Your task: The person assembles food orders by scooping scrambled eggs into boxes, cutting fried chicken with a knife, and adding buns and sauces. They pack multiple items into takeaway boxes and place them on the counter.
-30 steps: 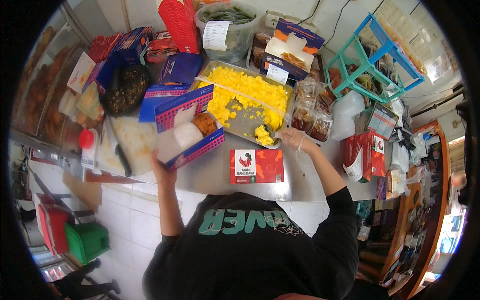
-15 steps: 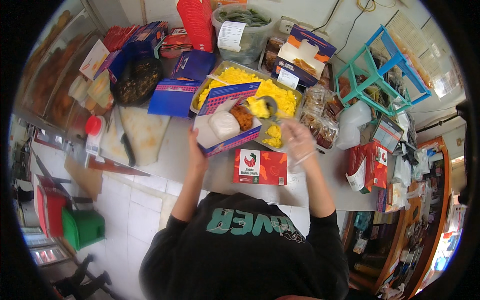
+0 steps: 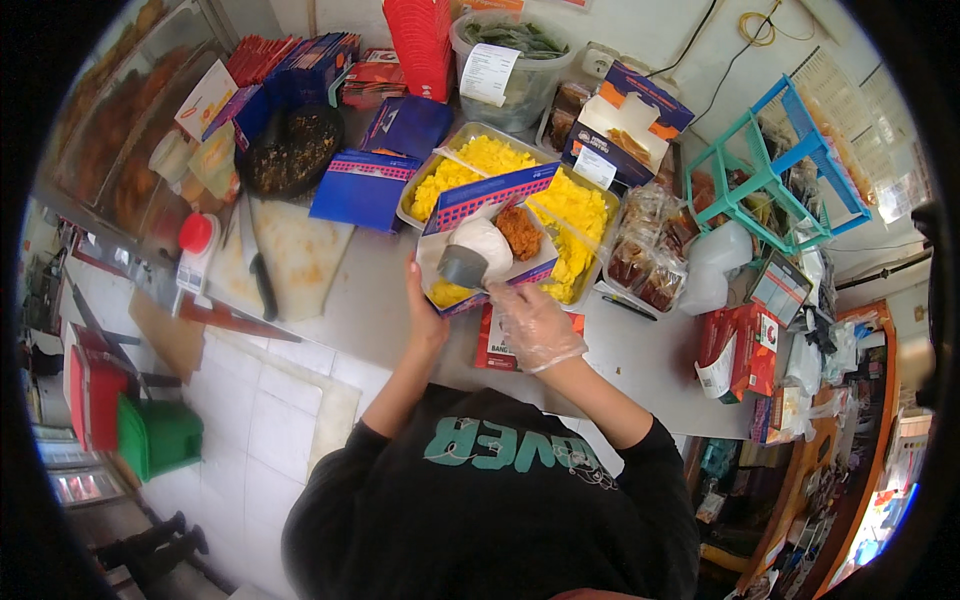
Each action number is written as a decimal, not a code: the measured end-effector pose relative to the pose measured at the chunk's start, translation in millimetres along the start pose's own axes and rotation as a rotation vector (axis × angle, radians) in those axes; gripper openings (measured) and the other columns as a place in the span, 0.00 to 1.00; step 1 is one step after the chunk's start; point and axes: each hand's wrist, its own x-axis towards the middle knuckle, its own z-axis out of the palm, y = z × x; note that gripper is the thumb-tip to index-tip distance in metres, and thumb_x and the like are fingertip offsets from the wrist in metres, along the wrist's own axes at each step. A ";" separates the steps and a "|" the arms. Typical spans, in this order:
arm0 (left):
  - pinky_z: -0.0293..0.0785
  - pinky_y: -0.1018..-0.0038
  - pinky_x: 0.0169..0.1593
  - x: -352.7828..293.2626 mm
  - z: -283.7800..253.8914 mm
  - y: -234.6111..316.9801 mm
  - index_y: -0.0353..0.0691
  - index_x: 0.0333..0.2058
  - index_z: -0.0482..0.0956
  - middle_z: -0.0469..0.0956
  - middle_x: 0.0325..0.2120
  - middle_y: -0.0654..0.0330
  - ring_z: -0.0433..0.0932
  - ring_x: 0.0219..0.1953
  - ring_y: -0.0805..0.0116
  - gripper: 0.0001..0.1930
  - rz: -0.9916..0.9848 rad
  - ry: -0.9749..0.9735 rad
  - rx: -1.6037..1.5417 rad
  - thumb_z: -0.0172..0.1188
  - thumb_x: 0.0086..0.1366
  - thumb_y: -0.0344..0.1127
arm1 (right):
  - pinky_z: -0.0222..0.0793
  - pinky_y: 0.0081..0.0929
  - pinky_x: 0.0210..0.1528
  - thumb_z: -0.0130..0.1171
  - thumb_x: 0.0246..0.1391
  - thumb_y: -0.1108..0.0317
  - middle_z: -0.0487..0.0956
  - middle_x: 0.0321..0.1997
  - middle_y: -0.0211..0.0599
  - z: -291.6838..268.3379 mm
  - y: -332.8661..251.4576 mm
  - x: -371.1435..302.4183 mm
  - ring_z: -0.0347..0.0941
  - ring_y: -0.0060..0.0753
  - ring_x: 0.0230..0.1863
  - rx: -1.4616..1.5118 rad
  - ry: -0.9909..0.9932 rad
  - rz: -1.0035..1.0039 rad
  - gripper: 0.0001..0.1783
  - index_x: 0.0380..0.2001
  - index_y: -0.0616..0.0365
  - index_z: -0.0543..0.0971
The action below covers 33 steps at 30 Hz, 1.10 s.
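The open blue-and-pink meal box [image 3: 530, 278] sits in front of the steel tray [image 3: 510, 137] of yellow scrambled egg [image 3: 575, 225], its raised lid hiding part of that tray. The bare left hand [image 3: 428, 318] grips the box's left near corner, thumb up along the wall; its other fingers are largely hidden by the box. The right hand [image 3: 538, 325], in a clear plastic glove, is closed around the handle of a dark serving spoon [image 3: 462, 267] at the box's near edge. The spoon's bowl is inside the box's outline, between a white rounded mound [image 3: 484, 242] and a small portion of egg [image 3: 446, 293] in the near left corner; whether it touches either cannot be told. A browned fried piece [image 3: 519, 233] lies in the box's right part. A red carton [image 3: 494, 350] lies on the near side of the box, partly covered by the right hand.
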 end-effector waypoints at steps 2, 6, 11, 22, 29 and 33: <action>0.70 0.60 0.61 2.3 -6.3 -8.4 0.42 0.62 0.67 0.74 0.56 0.58 0.73 0.59 0.59 0.34 0.135 -0.012 0.019 0.46 0.69 0.63 | 0.75 0.39 0.38 0.54 0.60 0.70 0.79 0.38 0.44 -7.7 9.5 0.8 0.78 0.43 0.36 0.230 0.183 0.019 0.16 0.51 0.53 0.78; 0.68 0.60 0.63 3.4 -29.0 -13.9 0.43 0.62 0.67 0.73 0.57 0.58 0.72 0.60 0.59 0.32 0.055 0.083 -0.029 0.45 0.70 0.61 | 0.75 0.34 0.42 0.53 0.63 0.68 0.84 0.42 0.46 -43.6 57.8 -5.8 0.81 0.39 0.39 0.502 0.388 0.422 0.09 0.39 0.59 0.81; 0.68 0.59 0.62 -2.4 -55.2 -2.7 0.44 0.62 0.68 0.73 0.57 0.60 0.73 0.59 0.60 0.33 0.056 0.113 -0.053 0.44 0.69 0.62 | 0.75 0.42 0.44 0.54 0.63 0.60 0.83 0.42 0.50 -39.6 113.1 9.5 0.80 0.52 0.40 -0.212 0.002 0.640 0.13 0.38 0.55 0.83; 0.68 0.62 0.60 -27.2 -124.6 29.1 0.45 0.59 0.70 0.74 0.55 0.61 0.73 0.57 0.62 0.32 0.129 0.121 -0.062 0.43 0.68 0.63 | 0.74 0.40 0.53 0.58 0.58 0.60 0.83 0.47 0.41 -60.9 181.6 344.8 0.79 0.47 0.50 -0.396 0.311 0.320 0.13 0.44 0.47 0.84; 0.68 0.63 0.61 -49.3 -173.4 40.3 0.41 0.60 0.69 0.75 0.55 0.57 0.73 0.57 0.60 0.34 0.042 0.202 0.008 0.44 0.68 0.62 | 0.75 0.39 0.55 0.52 0.60 0.68 0.79 0.57 0.49 -46.3 215.6 448.3 0.76 0.48 0.59 -0.638 -0.168 0.536 0.17 0.50 0.55 0.83; 0.67 0.63 0.61 -52.5 -188.5 49.2 0.39 0.61 0.69 0.74 0.55 0.56 0.73 0.58 0.59 0.34 -0.033 0.214 0.133 0.44 0.68 0.61 | 0.76 0.43 0.51 0.49 0.63 0.62 0.80 0.52 0.51 -47.5 231.0 446.2 0.78 0.50 0.53 -0.630 0.008 0.416 0.17 0.44 0.55 0.85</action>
